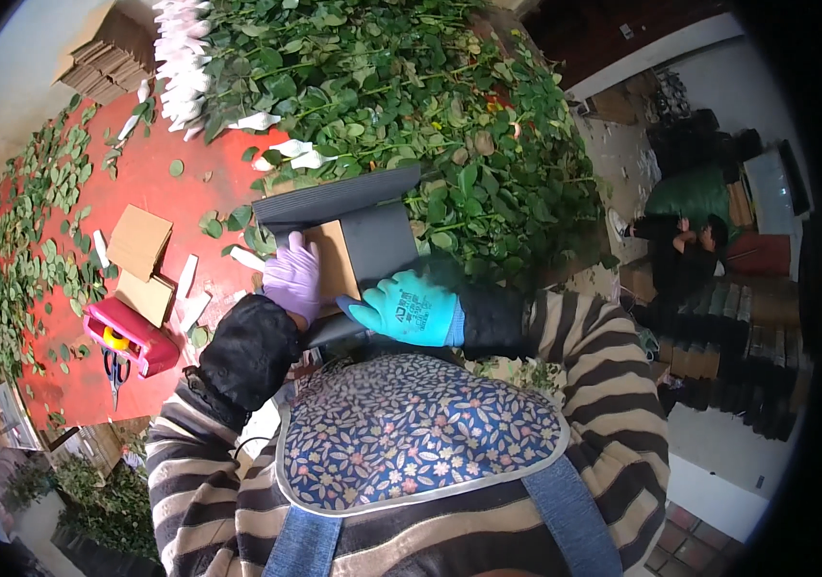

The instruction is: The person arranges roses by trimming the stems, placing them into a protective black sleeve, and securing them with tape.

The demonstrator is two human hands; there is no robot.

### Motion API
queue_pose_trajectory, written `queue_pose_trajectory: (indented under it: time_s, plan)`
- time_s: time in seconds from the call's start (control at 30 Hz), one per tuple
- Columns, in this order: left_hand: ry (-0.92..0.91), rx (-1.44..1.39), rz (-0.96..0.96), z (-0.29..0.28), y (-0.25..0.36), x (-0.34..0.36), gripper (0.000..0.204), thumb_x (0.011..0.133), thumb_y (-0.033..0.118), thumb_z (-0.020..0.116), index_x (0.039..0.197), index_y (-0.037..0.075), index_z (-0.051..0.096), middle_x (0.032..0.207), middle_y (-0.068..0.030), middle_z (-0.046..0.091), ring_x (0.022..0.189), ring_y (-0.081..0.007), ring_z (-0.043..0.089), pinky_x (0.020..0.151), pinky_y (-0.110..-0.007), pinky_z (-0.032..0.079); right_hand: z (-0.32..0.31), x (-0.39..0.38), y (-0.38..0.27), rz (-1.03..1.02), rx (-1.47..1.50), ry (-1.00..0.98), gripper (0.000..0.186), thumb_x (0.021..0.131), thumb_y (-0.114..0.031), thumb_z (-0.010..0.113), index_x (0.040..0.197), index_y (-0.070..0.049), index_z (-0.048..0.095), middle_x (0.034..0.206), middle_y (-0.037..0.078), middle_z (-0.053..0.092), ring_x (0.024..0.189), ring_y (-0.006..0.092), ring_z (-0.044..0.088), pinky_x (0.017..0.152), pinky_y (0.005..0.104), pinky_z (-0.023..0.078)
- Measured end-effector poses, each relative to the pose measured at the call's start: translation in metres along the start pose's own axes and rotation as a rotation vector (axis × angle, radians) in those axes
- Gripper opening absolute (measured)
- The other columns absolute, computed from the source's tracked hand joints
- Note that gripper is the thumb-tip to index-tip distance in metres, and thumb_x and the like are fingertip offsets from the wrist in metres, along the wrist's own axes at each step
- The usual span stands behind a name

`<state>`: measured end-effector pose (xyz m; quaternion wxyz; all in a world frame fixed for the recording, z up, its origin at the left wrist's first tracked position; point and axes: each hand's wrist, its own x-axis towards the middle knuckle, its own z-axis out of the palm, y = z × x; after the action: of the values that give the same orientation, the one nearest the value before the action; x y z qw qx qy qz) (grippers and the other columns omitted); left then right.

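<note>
A dark grey ribbed board or tray [382,240] with a raised far edge lies before me on the table, and a flat piece of brown cardboard [337,262] rests on it. My left hand [292,277], in a lilac glove, lies over the cardboard's left edge with its fingers stretched out. In a teal glove with a darker thumb tip, my right hand [411,310] is at the cardboard's lower right corner. Its thumb stands apart from the bent fingers and reaches toward the cardboard; the fingertips are partly hidden.
Leafy green stems [353,77] are heaped across the far side of the red table [209,183]. White-wrapped flower heads [182,67] line their left end. At left are loose cardboard pieces [139,240], a pink case [146,337] and scissors [115,375]. Another person [685,240] sits at right.
</note>
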<state>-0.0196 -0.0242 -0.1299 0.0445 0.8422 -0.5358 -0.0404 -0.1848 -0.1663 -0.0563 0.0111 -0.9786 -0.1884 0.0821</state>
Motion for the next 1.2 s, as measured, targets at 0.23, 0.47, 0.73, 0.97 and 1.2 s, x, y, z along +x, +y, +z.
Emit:
queue_pose_trajectory:
  time_s: [0.23,0.47,0.73,0.97,1.2]
  plan:
    - [0.144,-0.148,-0.369,0.036,0.028,0.002,0.034,0.097,0.033,0.053,0.118,0.006,0.054,0.065,-0.0097,0.056,0.051,-0.0264,0.06,0.045,-0.04,0.048,-0.051,-0.005,0.02,0.073,0.545,-0.172,0.044,0.091,-0.017,0.053,0.134,-0.008,0.056,0.096,0.011,0.067,0.087,0.028,0.066,0.076,0.0426,0.052]
    - [-0.199,-0.172,-0.275,0.012,0.027,-0.013,0.073,0.069,0.031,0.081,0.125,-0.003,0.049,0.107,-0.0154,0.049,0.076,-0.0268,0.062,0.061,-0.038,0.054,-0.056,0.119,0.199,0.156,0.294,0.477,0.022,0.089,-0.022,0.06,0.105,-0.008,0.066,0.088,0.015,0.069,0.078,0.0347,0.065,0.068,0.045,0.05]
    - [-0.229,-0.196,-0.167,-0.026,0.033,-0.031,0.101,0.065,0.03,0.084,0.144,-0.002,0.031,0.109,-0.0189,0.048,0.081,-0.0336,0.062,0.061,-0.04,0.053,0.044,0.173,0.29,0.176,-0.201,-0.037,0.016,0.088,-0.018,0.056,0.102,-0.014,0.062,0.088,0.008,0.065,0.085,0.0296,0.064,0.072,0.0468,0.047]
    - [-0.28,-0.384,-0.156,-0.079,0.039,-0.03,0.103,0.062,0.028,0.085,0.147,0.003,0.032,0.107,-0.0149,0.049,0.075,-0.0287,0.064,0.06,-0.037,0.054,-0.155,0.074,0.272,0.341,0.661,0.74,0.023,0.091,-0.03,0.062,0.097,-0.008,0.066,0.082,0.012,0.067,0.066,0.0255,0.064,0.059,0.037,0.05]
    - [-0.348,-0.467,-0.236,-0.086,0.034,-0.035,0.107,0.058,0.023,0.089,0.145,-0.001,0.031,0.124,-0.0234,0.046,0.099,-0.0401,0.061,0.077,-0.043,0.055,-0.19,0.071,0.217,0.432,0.069,0.3,0.026,0.084,-0.017,0.066,0.11,-0.009,0.065,0.111,0.012,0.068,0.081,0.0273,0.067,0.07,0.0373,0.055]
